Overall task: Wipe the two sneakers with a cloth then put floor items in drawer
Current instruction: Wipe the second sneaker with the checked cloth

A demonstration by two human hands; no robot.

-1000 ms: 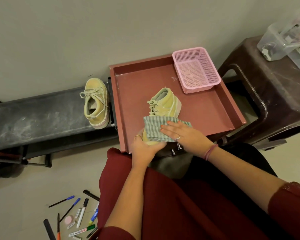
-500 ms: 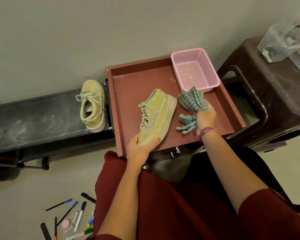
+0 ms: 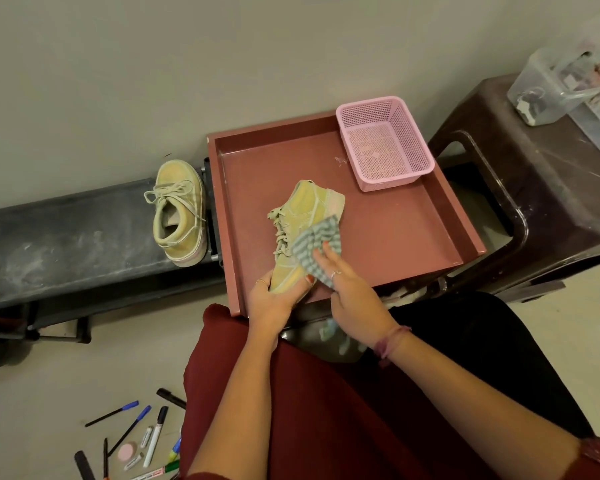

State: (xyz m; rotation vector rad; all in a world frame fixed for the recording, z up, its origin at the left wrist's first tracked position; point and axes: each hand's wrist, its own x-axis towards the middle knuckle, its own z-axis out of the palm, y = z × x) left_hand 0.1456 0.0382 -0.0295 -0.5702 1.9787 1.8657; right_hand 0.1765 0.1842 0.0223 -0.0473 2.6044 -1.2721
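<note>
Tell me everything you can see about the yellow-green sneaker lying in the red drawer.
The yellow-green suede-looking sneaker is a lace-up high-top with pale laces and a thick, pinkish-white sole. It lies tipped on its side in the red drawer, toe toward the person. The left hand grips its toe end, while the right hand presses a green-and-white striped cloth against its side.

1. Dusty black bench (image 3: 66, 237) along the wall, carrying one yellow-green lace-up sneaker (image 3: 179, 213) at its right end.
2. Reddish-brown open drawer (image 3: 395, 233) just right of the bench, holding a pink perforated plastic basket (image 3: 385, 143) in its far right corner.
3. Dark brown plastic stool (image 3: 551, 188) at the right, bearing clear plastic containers (image 3: 568, 88).
4. Pale floor (image 3: 49, 382) at lower left, strewn with loose pens and markers (image 3: 142, 441) and a round pink eraser (image 3: 127, 452).
</note>
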